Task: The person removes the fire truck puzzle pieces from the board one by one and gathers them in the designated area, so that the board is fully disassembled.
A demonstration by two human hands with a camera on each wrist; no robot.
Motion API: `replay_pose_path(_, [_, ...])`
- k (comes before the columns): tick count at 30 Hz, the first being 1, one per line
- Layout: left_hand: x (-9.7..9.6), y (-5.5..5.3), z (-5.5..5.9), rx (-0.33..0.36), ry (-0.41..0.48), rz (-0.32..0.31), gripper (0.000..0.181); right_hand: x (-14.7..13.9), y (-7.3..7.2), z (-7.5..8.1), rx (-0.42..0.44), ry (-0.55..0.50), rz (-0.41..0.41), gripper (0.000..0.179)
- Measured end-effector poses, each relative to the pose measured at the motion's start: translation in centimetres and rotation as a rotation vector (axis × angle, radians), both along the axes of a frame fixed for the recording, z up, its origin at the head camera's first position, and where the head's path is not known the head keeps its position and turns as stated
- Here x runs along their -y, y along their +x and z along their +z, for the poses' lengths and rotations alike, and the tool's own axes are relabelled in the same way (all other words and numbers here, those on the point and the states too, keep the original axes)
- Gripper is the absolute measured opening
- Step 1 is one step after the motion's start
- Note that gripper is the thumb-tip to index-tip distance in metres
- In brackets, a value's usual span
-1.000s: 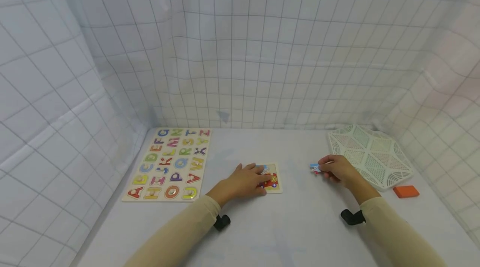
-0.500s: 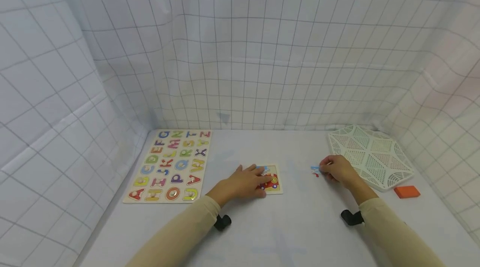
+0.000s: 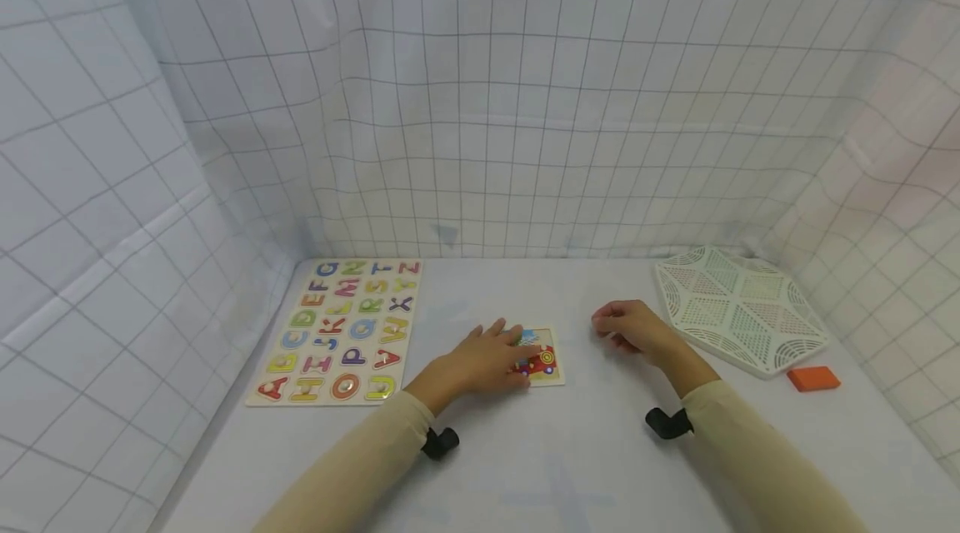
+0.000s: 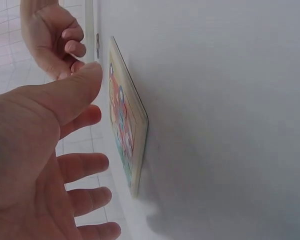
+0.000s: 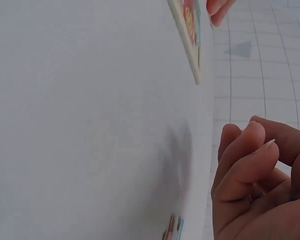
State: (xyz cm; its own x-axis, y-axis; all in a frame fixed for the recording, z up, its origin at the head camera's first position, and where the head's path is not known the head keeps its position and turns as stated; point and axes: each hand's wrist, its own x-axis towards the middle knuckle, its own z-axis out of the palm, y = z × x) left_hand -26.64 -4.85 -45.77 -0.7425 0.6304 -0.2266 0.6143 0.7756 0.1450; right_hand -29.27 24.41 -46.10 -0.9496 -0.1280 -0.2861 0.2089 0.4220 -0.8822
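Observation:
A small wooden picture puzzle [image 3: 546, 358] with a red vehicle on it lies flat on the white table [image 3: 585, 450]. My left hand [image 3: 487, 358] rests on its left part with straight, spread fingers; the left wrist view shows this hand [image 4: 65, 150] beside the board's edge [image 4: 125, 135]. Just right of the board, my right hand [image 3: 626, 325] hovers with its fingers curled. In the right wrist view no piece shows between those fingers [image 5: 255, 170]. A small coloured piece [image 5: 173, 232] lies on the table under that hand.
An alphabet puzzle board [image 3: 341, 329] lies at the left. A white lattice panel [image 3: 738, 308] lies at the far right, with an orange block [image 3: 812, 378] in front of it. Gridded white cloth walls enclose the table on three sides.
My right hand has moved left from beside the lattice panel toward the small puzzle. The blue and red piece at its fingertips no longer shows in the head view. The left hand stays on the board.

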Motion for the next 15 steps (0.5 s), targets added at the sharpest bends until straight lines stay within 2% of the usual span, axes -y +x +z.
replay_pose_path(3, [0.7, 0.3, 0.0, -0.001, -0.003, 0.041, 0.059, 2.3, -0.7, 0.3, 0.022, -0.050, 0.012, 0.031])
replay_pose_path(7, [1.1, 0.8, -0.2, -0.008, -0.010, 0.037, 0.059, 5.1, -1.4, 0.3, 0.065, -0.102, 0.053, 0.033])
replay_pose_path(11, [0.9, 1.3, -0.2, -0.003, -0.015, 0.030, 0.060, 7.1, -1.8, 0.1, 0.078, -0.082, 0.152, 0.029])
replay_pose_path(15, [1.0, 1.7, -0.3, -0.002, -0.024, 0.048, 0.060, 8.2, -1.9, -0.1, 0.062, -0.022, 0.195, 0.026])
